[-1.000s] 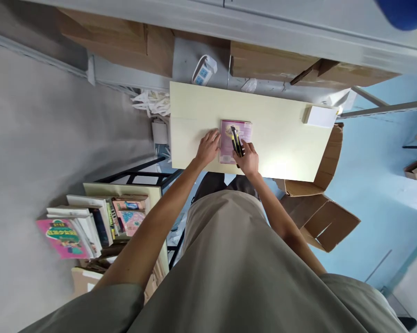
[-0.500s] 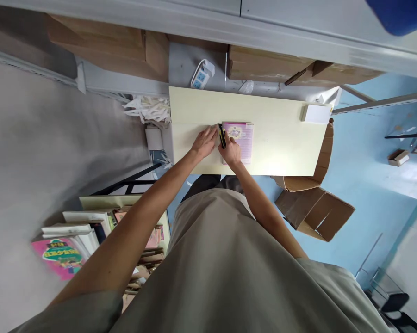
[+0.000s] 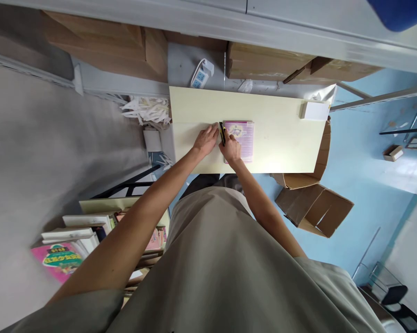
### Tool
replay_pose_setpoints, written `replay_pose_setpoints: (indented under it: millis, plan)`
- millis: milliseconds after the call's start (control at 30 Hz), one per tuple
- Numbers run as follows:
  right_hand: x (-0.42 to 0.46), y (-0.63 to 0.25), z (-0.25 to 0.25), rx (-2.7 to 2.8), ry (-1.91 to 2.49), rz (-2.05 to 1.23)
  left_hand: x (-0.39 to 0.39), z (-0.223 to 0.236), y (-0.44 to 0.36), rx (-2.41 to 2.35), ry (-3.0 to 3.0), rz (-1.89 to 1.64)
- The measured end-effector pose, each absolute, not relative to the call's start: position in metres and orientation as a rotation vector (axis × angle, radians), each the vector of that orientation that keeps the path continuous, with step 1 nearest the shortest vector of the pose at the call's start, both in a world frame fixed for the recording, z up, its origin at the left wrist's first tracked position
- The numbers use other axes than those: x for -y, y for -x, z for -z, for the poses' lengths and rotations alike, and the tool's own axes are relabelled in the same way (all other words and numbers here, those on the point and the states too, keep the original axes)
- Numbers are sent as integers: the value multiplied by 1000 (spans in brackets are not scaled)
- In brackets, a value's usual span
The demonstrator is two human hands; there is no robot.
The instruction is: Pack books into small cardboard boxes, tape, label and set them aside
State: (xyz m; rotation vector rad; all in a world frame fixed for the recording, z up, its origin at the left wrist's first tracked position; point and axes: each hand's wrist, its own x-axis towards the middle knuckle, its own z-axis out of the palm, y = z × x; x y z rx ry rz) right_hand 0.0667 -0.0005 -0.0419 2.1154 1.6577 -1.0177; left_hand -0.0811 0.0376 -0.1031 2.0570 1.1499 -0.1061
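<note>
On the pale yellow board (image 3: 284,134) lies a pink-and-purple book (image 3: 245,145), its cover printed with a small picture and lines of text. My right hand (image 3: 231,151) is closed round a black-and-yellow utility knife (image 3: 222,133), which is held along the book's left edge. Part of the book is covered by that hand. My left hand (image 3: 207,140) rests flat on the board just left of the knife, fingers stretched out and close together. Whether the blade touches the book is too small to tell.
Behind the board are a power strip (image 3: 199,78) and cardboard boxes (image 3: 267,62). A white box (image 3: 315,111) sits at the board's right end. Opened cartons (image 3: 314,210) stand below right. Stacked books (image 3: 78,236) and paper strips (image 3: 147,108) are at the left.
My left hand has shifted very slightly right, closer to the knife. The knife and the book are in nearly the same place; the whole view has tilted a little.
</note>
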Motion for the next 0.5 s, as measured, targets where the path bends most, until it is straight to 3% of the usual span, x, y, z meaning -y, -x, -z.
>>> replay_pose_setpoints:
  millis: [500]
  plan:
    - [20,-71,21,-1694,-2001,988,-38,106,80,-1150,-2088,107]
